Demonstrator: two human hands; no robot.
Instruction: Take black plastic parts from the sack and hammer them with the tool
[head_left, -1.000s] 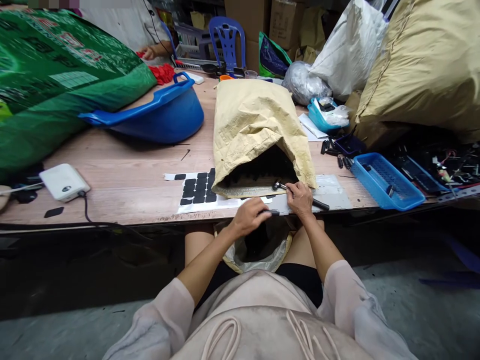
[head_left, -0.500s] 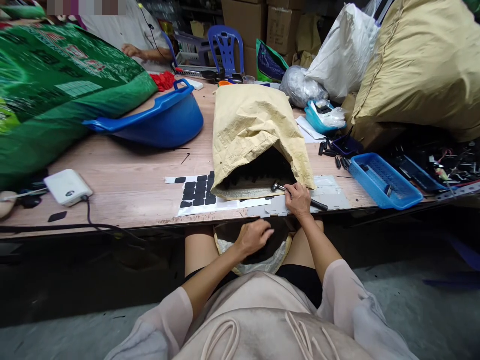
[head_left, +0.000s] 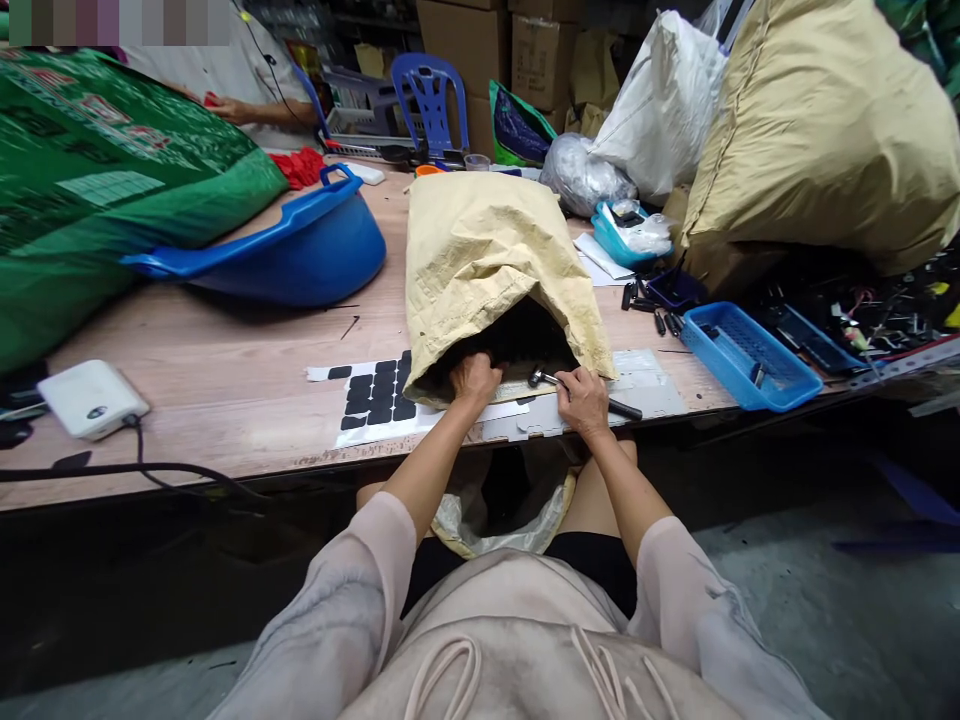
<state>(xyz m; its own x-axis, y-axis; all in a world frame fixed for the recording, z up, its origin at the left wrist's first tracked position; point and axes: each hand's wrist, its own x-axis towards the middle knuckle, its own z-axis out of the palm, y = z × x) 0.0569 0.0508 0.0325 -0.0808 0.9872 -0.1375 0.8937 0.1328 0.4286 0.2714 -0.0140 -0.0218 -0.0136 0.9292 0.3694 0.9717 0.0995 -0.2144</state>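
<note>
A pale yellow woven sack (head_left: 495, 225) lies on the table with its dark mouth toward me. My left hand (head_left: 475, 380) reaches into that mouth; its fingertips are lost in shadow, so what they touch is hidden. Beside the right corner of the opening, my right hand (head_left: 584, 402) is closed around a small hammer (head_left: 625, 411) with a metal head and black grip, close against the sack's lip. Rows of black rounded stickers (head_left: 381, 392) on a white sheet lie left of the sack. Between my thighs a second sack (head_left: 551, 530) hangs open.
A blue basin (head_left: 300, 255) and a green bag (head_left: 112, 190) stand to the left, near a white box with a cable (head_left: 94, 398). Rightward are a blue basket (head_left: 750, 355) and a large full sack (head_left: 825, 130). Another person's arm (head_left: 262, 112) shows at the back left.
My left hand has moved from above my lap up and forward into the sack's mouth. My right hand stays on the hammer. The view has shifted slightly.
</note>
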